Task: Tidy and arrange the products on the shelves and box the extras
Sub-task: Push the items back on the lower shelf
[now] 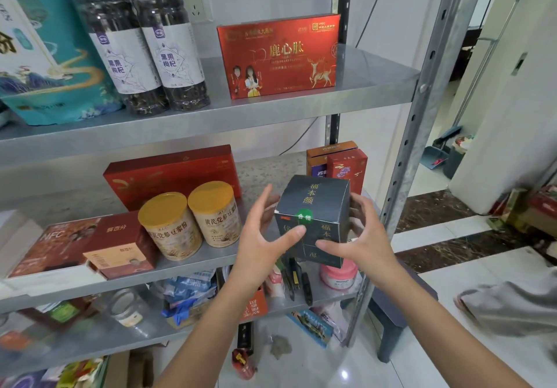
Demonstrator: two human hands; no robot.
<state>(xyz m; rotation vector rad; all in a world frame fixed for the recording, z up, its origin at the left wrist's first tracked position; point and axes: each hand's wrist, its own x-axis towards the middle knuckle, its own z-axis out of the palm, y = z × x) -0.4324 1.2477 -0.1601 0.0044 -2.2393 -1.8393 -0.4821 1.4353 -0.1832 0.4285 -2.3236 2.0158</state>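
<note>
Just right of two yellow-lidded cans (171, 228) at the middle shelf's (193, 267) front edge, a person's left hand (259, 237) and right hand (363, 237) grip an upright dark box (316, 222) between them, thumbs on its front face, the shelf's right end directly behind it.

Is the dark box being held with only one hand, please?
No, the left hand and the right hand both grip the dark box.

The left hand (260, 238) and right hand (366, 238) hold a dark box (315, 204) before the middle shelf (265, 167).
</note>
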